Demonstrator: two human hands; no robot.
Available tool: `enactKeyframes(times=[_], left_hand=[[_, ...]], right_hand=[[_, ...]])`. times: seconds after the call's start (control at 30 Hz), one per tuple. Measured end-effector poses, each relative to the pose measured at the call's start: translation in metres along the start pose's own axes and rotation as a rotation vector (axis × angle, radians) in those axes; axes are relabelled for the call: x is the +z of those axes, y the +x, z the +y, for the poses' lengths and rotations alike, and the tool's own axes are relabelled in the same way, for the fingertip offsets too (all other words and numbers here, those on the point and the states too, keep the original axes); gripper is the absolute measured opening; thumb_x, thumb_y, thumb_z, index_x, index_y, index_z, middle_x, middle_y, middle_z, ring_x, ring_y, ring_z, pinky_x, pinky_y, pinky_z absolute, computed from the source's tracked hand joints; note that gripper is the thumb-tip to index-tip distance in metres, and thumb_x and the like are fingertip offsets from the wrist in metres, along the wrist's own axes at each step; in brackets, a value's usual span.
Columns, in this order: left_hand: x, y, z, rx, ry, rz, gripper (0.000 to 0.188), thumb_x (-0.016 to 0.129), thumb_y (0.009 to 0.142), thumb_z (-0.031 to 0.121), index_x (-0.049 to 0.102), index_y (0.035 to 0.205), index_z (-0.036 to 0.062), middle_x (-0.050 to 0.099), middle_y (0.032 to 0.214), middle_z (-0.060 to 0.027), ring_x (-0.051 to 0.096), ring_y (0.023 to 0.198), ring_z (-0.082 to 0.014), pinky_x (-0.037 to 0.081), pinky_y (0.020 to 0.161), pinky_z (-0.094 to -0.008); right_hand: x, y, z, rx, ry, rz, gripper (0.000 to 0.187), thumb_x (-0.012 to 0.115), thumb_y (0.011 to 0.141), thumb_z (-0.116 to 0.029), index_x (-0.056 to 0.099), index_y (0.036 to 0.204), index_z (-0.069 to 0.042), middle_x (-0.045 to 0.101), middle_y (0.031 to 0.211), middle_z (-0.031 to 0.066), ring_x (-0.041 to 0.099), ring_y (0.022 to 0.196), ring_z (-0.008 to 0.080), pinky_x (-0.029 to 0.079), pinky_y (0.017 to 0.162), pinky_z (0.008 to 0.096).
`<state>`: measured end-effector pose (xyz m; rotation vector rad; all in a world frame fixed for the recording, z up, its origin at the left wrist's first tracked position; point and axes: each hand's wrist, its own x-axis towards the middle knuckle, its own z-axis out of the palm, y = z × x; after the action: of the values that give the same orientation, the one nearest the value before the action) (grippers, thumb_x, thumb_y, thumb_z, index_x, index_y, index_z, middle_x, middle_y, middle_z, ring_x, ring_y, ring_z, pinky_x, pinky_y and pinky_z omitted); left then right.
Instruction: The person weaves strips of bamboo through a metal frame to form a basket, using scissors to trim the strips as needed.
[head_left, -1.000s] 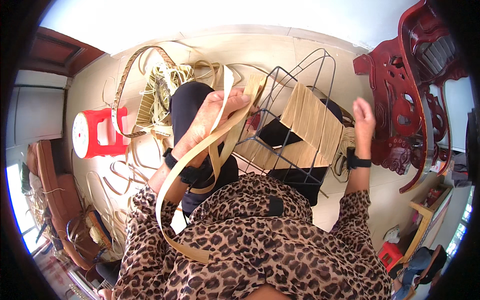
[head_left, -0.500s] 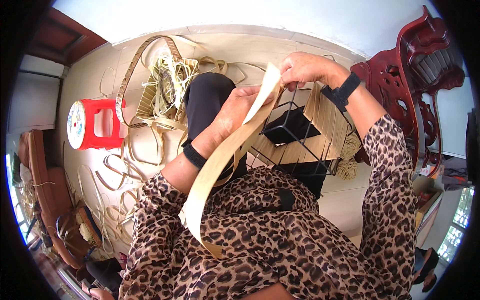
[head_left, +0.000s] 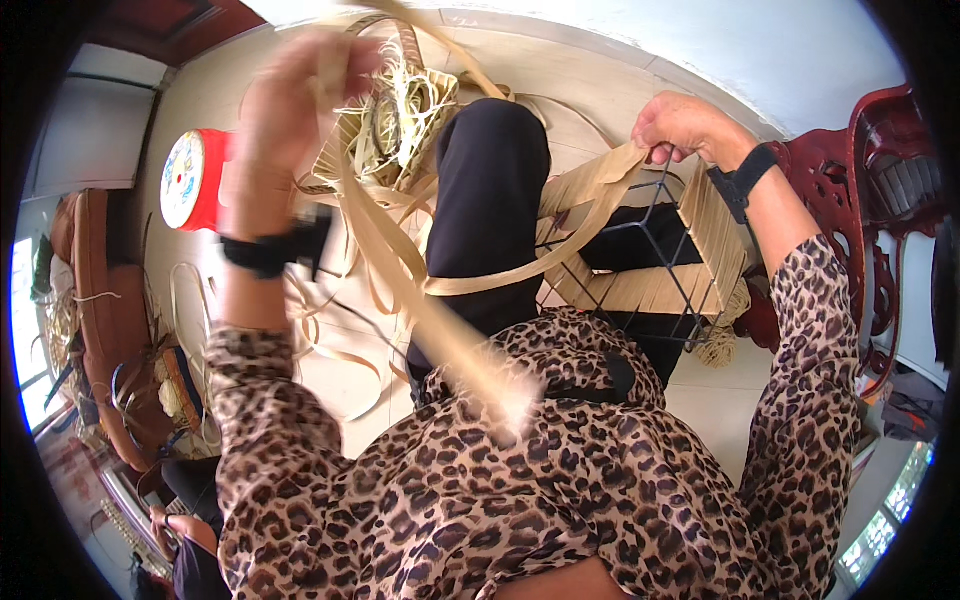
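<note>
My right hand (head_left: 682, 125) pinches a flat tan strip (head_left: 530, 268) against the upper corner of a black wire frame (head_left: 640, 228). The frame rests by my legs, its sides partly wrapped in tan strips (head_left: 715, 235). From that pinch the strip loops leftward across my dark trouser leg. My left hand (head_left: 295, 110) is raised at the far left, blurred by motion, with a strip running through its closed fingers. A loose, blurred length (head_left: 440, 325) hangs from that hand over my lap. The left fingertips are smeared.
Beyond my knee stands a handled basket (head_left: 400, 125) full of pale shavings. A red stool (head_left: 205, 180) with a patterned top is at the left. Loose strips (head_left: 345, 360) litter the floor. Carved dark-red wooden furniture (head_left: 870, 200) stands at the right; another person's hand (head_left: 165, 525) shows lower left.
My left hand has moved away from the frame, up and to the left, drawing the strip out into a loop. My right hand stays at the frame's corner, and the view has shifted.
</note>
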<state>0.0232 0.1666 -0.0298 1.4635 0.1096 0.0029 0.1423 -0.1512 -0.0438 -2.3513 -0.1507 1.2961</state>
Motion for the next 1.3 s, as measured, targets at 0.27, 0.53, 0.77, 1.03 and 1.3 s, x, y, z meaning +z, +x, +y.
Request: enactKeyframes(times=[0.27,0.53,0.77,1.03,1.3], left_hand=[[-0.323,-0.133,0.09,-0.018,0.745,0.661,0.026,0.053,0.077,0.014,0.053,0.1,0.0029,0.058,0.087,-0.0099,0.055,0.073,-0.0201,0.044,0.063,-0.03],[-0.363,-0.232,0.074,-1.01,1.881,1.214,0.023,0.056,0.074,0.015,0.057,0.095,0.0043,0.059,0.089,-0.0116,0.056,0.08,-0.0234,0.047,0.063,-0.0342],[-0.291,-0.206,0.002,-1.519,1.852,0.686,0.024,0.059,0.07,0.015,0.06,0.092,0.0041,0.059,0.092,-0.0134,0.057,0.086,-0.0252,0.049,0.064,-0.0365],[-0.133,-0.091,-0.062,-0.189,1.319,0.915,0.043,0.058,0.071,0.02,0.049,0.108,0.0,0.055,0.101,-0.0136,0.054,0.09,-0.021,0.043,0.076,-0.0301],[0.098,0.017,-0.064,0.073,0.401,-0.097,0.038,0.053,0.08,0.019,0.047,0.11,-0.0035,0.053,0.105,-0.0131,0.05,0.095,-0.0177,0.04,0.081,-0.0255]], right_hand=[[0.007,0.008,0.006,0.0,0.024,-0.045,0.009,0.052,0.071,-0.005,0.056,0.077,0.001,0.053,0.056,0.0038,0.047,0.044,0.0075,0.035,0.037,0.0192],[0.008,0.007,0.006,-0.002,-0.004,-0.035,0.009,0.05,0.072,-0.004,0.055,0.077,0.0,0.051,0.058,0.0015,0.047,0.046,0.0067,0.035,0.037,0.0193],[0.005,0.001,0.012,-0.004,0.0,-0.002,0.01,0.051,0.071,-0.007,0.055,0.078,-0.001,0.051,0.057,0.0005,0.047,0.045,0.0053,0.035,0.038,0.0186],[0.0,0.003,0.011,-0.044,-0.049,0.011,0.011,0.054,0.065,-0.007,0.058,0.074,-0.002,0.049,0.055,0.0009,0.035,0.043,0.0057,0.025,0.036,0.0194],[0.012,-0.02,0.004,-0.138,-0.063,0.086,0.012,0.056,0.066,-0.009,0.06,0.074,-0.002,0.049,0.058,-0.0009,0.036,0.047,0.0057,0.025,0.038,0.0209]])
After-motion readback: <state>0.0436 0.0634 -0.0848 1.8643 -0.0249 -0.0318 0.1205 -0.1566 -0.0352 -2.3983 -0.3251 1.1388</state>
